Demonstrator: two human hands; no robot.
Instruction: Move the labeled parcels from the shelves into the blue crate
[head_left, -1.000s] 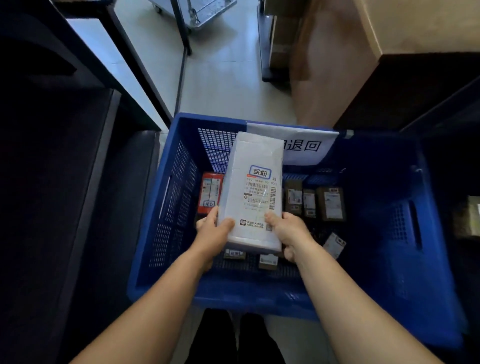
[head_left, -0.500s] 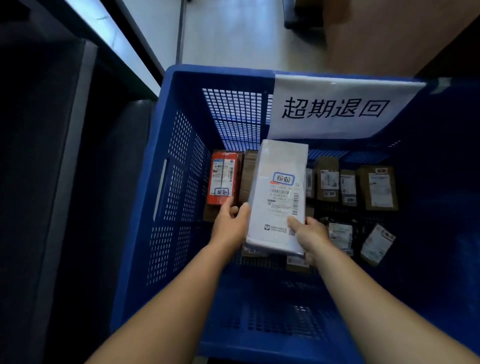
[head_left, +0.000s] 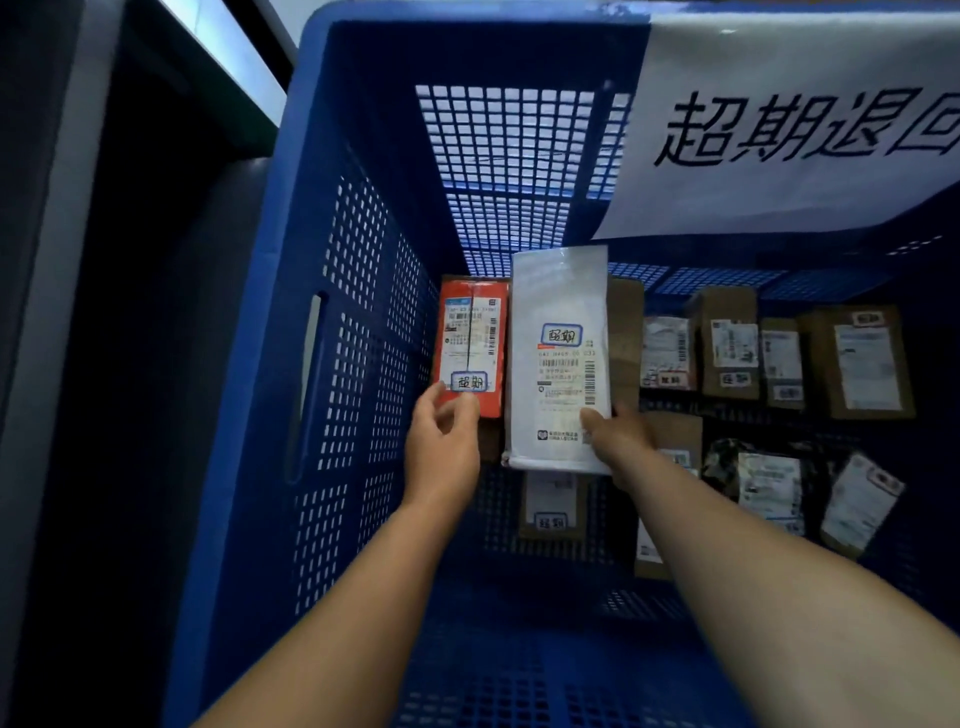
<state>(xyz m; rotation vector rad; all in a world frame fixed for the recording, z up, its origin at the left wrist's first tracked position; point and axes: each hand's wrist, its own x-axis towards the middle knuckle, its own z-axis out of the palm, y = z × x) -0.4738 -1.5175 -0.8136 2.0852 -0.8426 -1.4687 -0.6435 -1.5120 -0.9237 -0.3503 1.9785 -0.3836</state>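
Right hand (head_left: 618, 434) pinches the near right edge of the white parcel (head_left: 558, 358), thumb on its printed face, remaining fingers hidden beneath. Left hand (head_left: 441, 441) is off the parcel, just left of its near corner, fingers loosely curled and holding nothing; its fingertips overlap the near end of the red parcel (head_left: 471, 345). White parcel sits inside the blue crate (head_left: 358, 332), label up, lying lengthwise away from the grip; whether it rests on the parcels below or is held just above them cannot be told. Directly left of the grip: red parcel, alongside the white one and close to the perforated left crate wall. Under and beyond the grip on the right: a brown box (head_left: 625, 338) partly covered by the white parcel. Farther right of the grip, along the far wall: a row of brown cartons (head_left: 727, 343) with white shipping labels. Nearer than the grip: a small brown box (head_left: 552, 512) with a handwritten tag, partly under the white parcel's near edge. Near right of the grip: dark soft-wrapped packets (head_left: 769, 483) with labels, on the crate floor. White paper sign (head_left: 805, 130) with large black characters hangs over the far rim, above the row of cartons. Dark shelving (head_left: 104, 312) stands outside the crate, to the left.
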